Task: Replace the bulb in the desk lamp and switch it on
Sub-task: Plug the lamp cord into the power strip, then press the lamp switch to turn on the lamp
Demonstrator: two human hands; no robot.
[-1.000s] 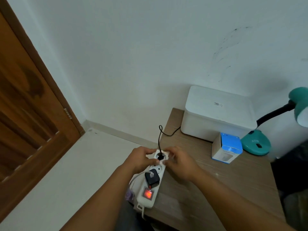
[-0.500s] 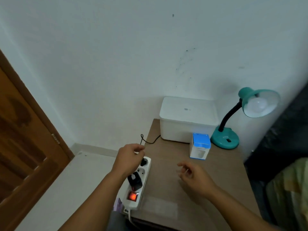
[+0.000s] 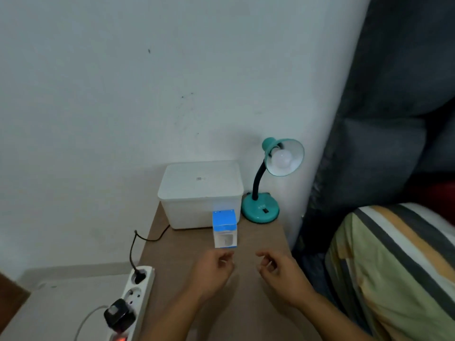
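A bulb (image 3: 281,159) is sitting in the shade of the teal desk lamp (image 3: 261,193), but it is not glowing, so the switching-on looks to be what is left. Whether this is the new bulb or the old one, I cannot tell. The lamp's black plug (image 3: 138,276) is sitting in the far socket of the power strip (image 3: 138,295) at the near left edge of the table (image 3: 187,247), and the strip's red switch is glowing, so power is probably reaching the lamp.

The lamp is standing at the far right corner of the table, its neck curving up and its shade facing the camera, with a small dark switch on its round base. A blue and white bulb box (image 3: 225,228) is standing upright in front of a white lidded bin (image 3: 200,193).

The left hand (image 3: 213,269) and the right hand (image 3: 279,270) are hovering over the table just near of the box, fingers loosely curled, both holding nothing.
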